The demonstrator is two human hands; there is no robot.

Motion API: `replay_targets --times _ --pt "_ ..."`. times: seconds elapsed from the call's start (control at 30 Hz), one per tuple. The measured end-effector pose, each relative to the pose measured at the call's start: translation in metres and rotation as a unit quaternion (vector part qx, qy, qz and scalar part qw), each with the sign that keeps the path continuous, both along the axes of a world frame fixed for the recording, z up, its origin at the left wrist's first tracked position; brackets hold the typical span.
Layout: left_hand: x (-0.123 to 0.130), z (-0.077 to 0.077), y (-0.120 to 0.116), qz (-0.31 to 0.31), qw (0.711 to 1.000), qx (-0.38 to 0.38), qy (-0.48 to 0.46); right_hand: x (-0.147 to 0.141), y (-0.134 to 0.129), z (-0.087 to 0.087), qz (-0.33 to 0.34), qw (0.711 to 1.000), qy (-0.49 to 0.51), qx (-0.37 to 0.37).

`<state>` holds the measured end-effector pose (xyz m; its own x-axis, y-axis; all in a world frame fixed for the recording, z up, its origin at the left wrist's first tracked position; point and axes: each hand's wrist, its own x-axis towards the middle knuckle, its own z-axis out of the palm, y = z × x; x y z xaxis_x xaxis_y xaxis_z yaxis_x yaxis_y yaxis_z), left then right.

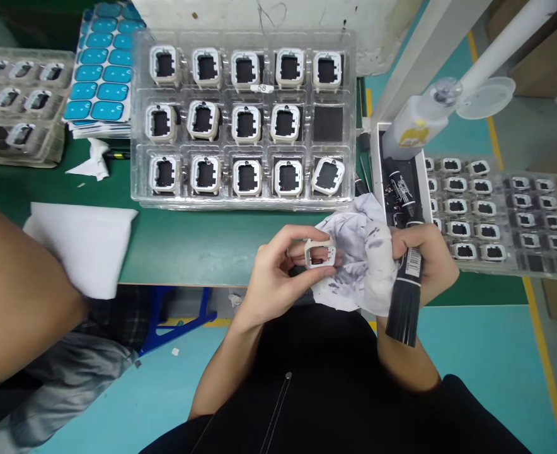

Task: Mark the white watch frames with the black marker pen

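Note:
My left hand (271, 277) pinches a small pale watch case frame (319, 244) between thumb and fingers, just in front of the table edge. In my right hand (430, 261) is a thick black marker (406, 290), its dark end pointing down. A white cloth (354, 252) with dark ink smudges is bunched between my hands, its right side tucked against the marker. The watch case frame is close to the cloth's left edge. Beyond my hands lies a clear plastic tray (241, 205) with several similar frames in its compartments; one compartment shows a black pad.
Blue sticker sheets (101, 75) and another tray (33, 154) lie at left, near a white sheet (99, 246) and another person's arm (18, 296). At right stand a white box (381, 170) with markers, a bottle (411, 123), and more filled trays (510, 265).

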<state>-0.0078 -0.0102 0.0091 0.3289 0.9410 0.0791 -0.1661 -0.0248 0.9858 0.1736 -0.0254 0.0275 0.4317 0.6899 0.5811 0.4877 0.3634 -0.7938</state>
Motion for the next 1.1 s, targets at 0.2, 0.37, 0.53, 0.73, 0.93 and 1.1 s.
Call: replay_targets --times 0.2,0.37,0.53,0.73,0.93,1.1 --pt "0.001 -0.004 0.0 0.017 0.998 0.059 0.001 0.01 0.002 -0.005 -0.015 0.999 -0.047 0.004" --pt "0.002 -0.006 -0.003 0.034 0.996 0.076 0.021 0.019 0.001 -0.005 -0.003 0.997 -0.071 0.019" --pt "0.002 -0.008 -0.007 0.06 0.992 0.091 0.064 0.024 -0.004 -0.011 -0.015 0.997 -0.076 0.003" --pt "0.009 -0.007 -0.013 0.06 0.998 0.01 0.018 0.032 -0.017 -0.026 -0.061 0.965 -0.253 -0.025" --pt "-0.01 0.024 0.014 0.07 0.995 0.074 0.016 0.046 -0.02 -0.043 -0.134 0.937 -0.319 -0.052" --pt "-0.03 0.072 0.084 0.122 0.923 0.292 0.221 0.052 -0.029 -0.045 -0.116 0.899 -0.423 -0.008"
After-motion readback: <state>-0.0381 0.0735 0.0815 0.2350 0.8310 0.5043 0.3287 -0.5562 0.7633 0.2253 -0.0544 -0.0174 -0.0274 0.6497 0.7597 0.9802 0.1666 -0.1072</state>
